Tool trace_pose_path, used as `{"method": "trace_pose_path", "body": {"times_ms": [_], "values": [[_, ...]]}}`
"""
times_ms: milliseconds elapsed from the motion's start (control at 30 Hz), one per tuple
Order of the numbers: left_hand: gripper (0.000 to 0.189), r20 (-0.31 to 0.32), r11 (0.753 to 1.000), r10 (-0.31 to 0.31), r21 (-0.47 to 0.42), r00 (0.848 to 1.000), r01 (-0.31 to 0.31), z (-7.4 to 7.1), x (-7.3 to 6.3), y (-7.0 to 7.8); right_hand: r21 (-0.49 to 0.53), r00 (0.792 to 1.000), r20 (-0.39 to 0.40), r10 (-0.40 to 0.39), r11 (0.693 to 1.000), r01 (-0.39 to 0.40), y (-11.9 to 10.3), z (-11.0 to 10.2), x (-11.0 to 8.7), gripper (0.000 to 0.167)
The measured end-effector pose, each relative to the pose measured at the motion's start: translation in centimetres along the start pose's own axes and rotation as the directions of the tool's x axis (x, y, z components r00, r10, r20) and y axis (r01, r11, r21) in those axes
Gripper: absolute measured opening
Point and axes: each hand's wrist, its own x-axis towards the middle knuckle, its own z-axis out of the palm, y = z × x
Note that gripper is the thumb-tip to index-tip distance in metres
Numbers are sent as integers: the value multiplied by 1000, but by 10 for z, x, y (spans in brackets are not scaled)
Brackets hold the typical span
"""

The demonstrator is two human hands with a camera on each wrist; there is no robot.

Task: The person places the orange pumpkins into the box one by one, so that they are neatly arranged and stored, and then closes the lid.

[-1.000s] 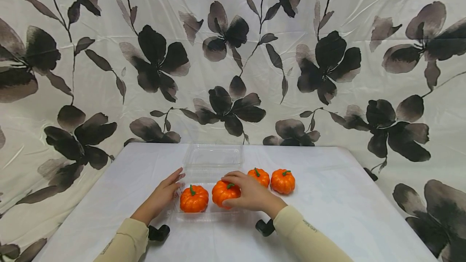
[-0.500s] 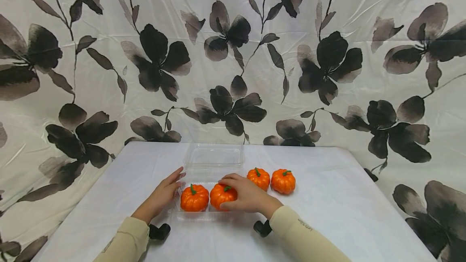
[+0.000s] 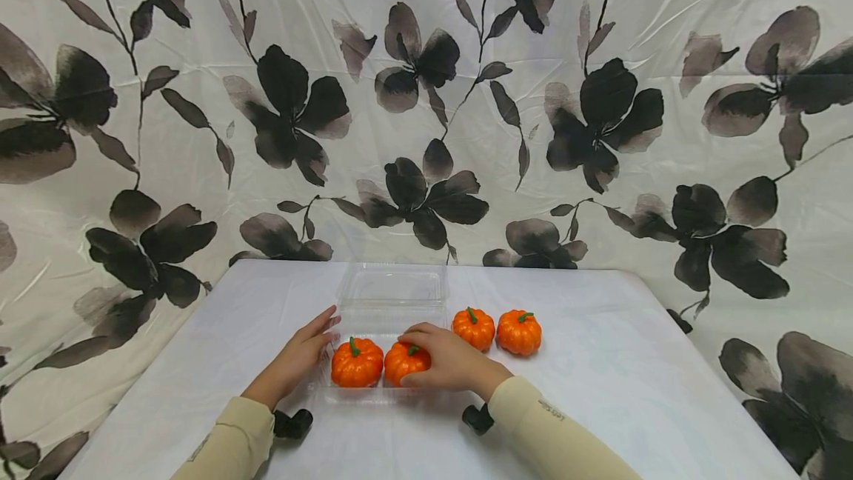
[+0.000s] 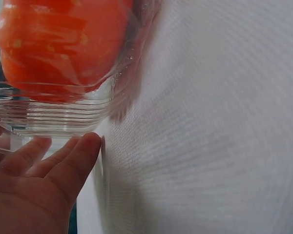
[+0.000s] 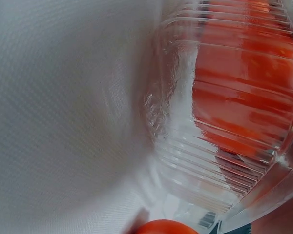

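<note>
A clear plastic clamshell container (image 3: 373, 395) stands on the table with its lid (image 3: 393, 287) folded back. Inside its left half sits a small orange pumpkin (image 3: 356, 366) with a green stem. My right hand (image 3: 453, 363) holds a second pumpkin (image 3: 401, 366) in the right half, thumb in front and fingers behind. Through the ribbed wall (image 5: 205, 165), the right wrist view shows orange. At the container's left side, my left hand (image 3: 300, 356) has its fingers extended. In the left wrist view those fingertips (image 4: 90, 141) are right at the ribbed wall (image 4: 53, 114).
Two more orange pumpkins, one (image 3: 473, 329) just behind the right hand and another (image 3: 519, 332) to its right, rest on the white-covered table (image 3: 600, 398). A floral cloth (image 3: 506, 154) hangs behind the table. Black wrist-camera mounts (image 3: 293, 424) sit below both wrists.
My right hand has moved slightly left with its pumpkin, closing the gap to the left pumpkin. Over the last half second it has barely shifted. The left hand stays at the container's side.
</note>
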Motion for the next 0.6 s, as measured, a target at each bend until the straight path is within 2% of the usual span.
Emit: {"method": "trace_pose_path", "body": {"times_ms": [600], "values": [[58,-8,1000,-11,4,1000,11,-1,0,1,-1,998,54,40,999,-40,-2,1,4,61]]}}
